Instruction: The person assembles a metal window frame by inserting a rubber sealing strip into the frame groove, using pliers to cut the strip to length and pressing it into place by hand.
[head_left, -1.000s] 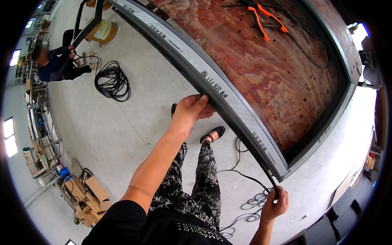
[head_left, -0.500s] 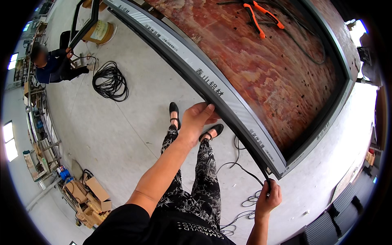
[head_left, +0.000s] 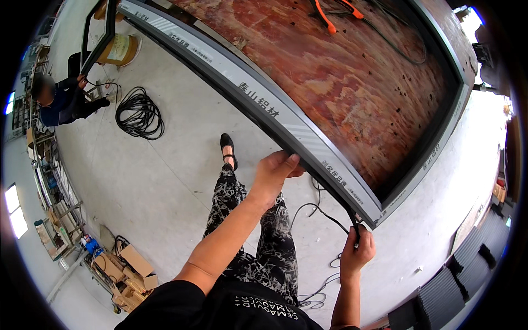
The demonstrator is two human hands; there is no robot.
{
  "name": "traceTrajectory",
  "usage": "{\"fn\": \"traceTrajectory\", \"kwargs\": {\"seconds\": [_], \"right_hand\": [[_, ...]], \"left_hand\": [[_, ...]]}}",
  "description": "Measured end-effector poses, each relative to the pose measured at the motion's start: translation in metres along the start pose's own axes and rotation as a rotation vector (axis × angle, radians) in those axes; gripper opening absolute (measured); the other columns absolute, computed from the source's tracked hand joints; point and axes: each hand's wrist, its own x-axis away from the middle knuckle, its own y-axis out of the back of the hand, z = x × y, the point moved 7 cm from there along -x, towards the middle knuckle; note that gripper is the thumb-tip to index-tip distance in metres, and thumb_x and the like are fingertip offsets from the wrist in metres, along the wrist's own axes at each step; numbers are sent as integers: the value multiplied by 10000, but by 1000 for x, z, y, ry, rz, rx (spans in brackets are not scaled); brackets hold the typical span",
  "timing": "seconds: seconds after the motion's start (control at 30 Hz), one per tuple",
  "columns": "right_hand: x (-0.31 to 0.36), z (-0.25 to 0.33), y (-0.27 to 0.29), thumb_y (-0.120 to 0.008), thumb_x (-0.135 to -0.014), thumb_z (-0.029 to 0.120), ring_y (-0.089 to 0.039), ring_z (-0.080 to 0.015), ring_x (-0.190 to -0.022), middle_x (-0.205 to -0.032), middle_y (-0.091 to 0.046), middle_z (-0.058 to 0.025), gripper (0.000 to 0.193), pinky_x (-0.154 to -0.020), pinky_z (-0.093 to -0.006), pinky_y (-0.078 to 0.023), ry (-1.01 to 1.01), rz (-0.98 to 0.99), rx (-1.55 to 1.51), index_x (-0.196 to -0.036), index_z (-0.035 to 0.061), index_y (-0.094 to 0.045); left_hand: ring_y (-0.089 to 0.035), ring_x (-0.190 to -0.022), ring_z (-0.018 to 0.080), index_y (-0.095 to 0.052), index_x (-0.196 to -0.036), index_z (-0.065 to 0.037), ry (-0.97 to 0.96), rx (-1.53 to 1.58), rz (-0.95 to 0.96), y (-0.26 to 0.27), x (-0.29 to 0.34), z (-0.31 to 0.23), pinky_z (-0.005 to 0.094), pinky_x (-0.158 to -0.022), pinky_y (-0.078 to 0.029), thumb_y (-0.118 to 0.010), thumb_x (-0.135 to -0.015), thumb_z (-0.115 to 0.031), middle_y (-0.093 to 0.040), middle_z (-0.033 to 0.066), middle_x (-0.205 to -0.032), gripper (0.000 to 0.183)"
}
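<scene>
A large grey aluminium window frame (head_left: 308,127) with a black edge lies on a reddish wooden tabletop (head_left: 330,82). My left hand (head_left: 272,175) is closed on the frame's near edge, thumb on the black edge and fingers curled beneath. Just below the frame's near right corner, my right hand (head_left: 357,253) pinches a thin black rubber sealing strip (head_left: 355,222) that runs up to the frame. From there the strip's loose length (head_left: 319,207) hangs away to the left and loops toward the floor. Part of it is hidden behind my legs.
Pliers with orange handles (head_left: 328,23) and a dark cord (head_left: 393,47) lie inside the frame. On the floor is a black coil (head_left: 138,114). At far left, a person (head_left: 60,102) holds another dark frame (head_left: 102,44). Cardboard boxes (head_left: 137,260) stand lower left.
My left hand has slid along the frame edge toward the near right corner, nearer my right hand. My right hand still pinches the strip. The whole view has shifted slightly.
</scene>
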Motion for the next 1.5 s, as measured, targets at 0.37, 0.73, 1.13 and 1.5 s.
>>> {"fn": "traceTrajectory", "kwargs": {"seconds": [0.37,0.73,1.13,1.5], "right_hand": [[1,-6,-2,-672,-833,-7,-548,-249,-605,-750,-614,-94,100,-543,-330,-430,-27,64,-21,-927,11,-642],[4,-19,-4,-711,-792,31,-563,-252,-592,-733,-611,-80,126,-538,-347,-439,12,140,3,-901,38,-650],[3,-41,10,-660,-746,26,-546,-296,-663,-763,-582,-102,192,-586,-392,-444,127,209,200,-935,13,-630],[10,-47,19,-698,-740,-26,-559,-289,-682,-777,-592,-105,205,-605,-375,-454,131,43,64,-927,16,-625]], "left_hand": [[-627,-852,138,-618,-1053,36,-70,25,37,-15,2,19,282,-801,-517,-624,-951,-126,-673,73,-979,192],[-647,-846,172,-643,-932,-14,-247,-76,-219,112,-52,-127,343,-831,-543,-659,-925,-260,-681,72,-894,247],[-647,-949,156,-619,-1025,30,75,-40,101,-16,7,21,303,-844,-501,-652,-950,-268,-684,85,-1001,310],[-615,-891,145,-607,-1009,35,42,-91,67,-24,6,29,314,-849,-505,-607,-967,-127,-663,69,-980,168]]}}
